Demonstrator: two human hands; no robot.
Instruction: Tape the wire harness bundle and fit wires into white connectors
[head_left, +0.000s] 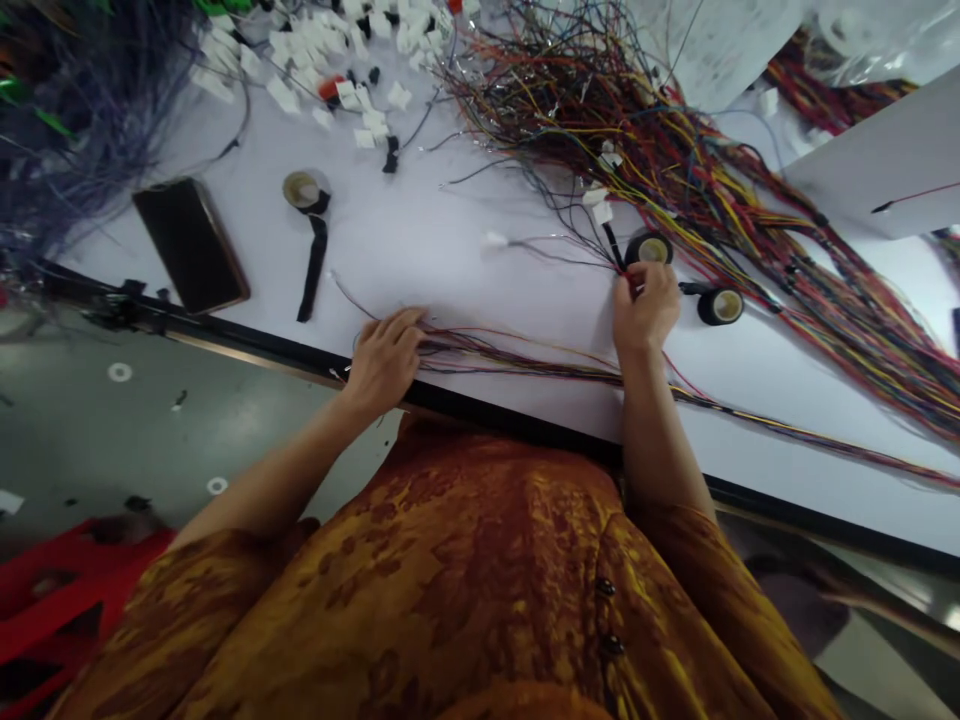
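A person's left hand [386, 355] lies loosely curled over a thin bundle of wires [525, 362] stretched along the near edge of a white bench [420, 250], fingers resting on the strands. The right hand [645, 305], farther along the same bundle, is closed, pinching wire ends just beside a roll of black tape [649, 248]. A second tape roll [721, 305] sits near that hand; a dark phone [190, 244] lies well beyond the left hand
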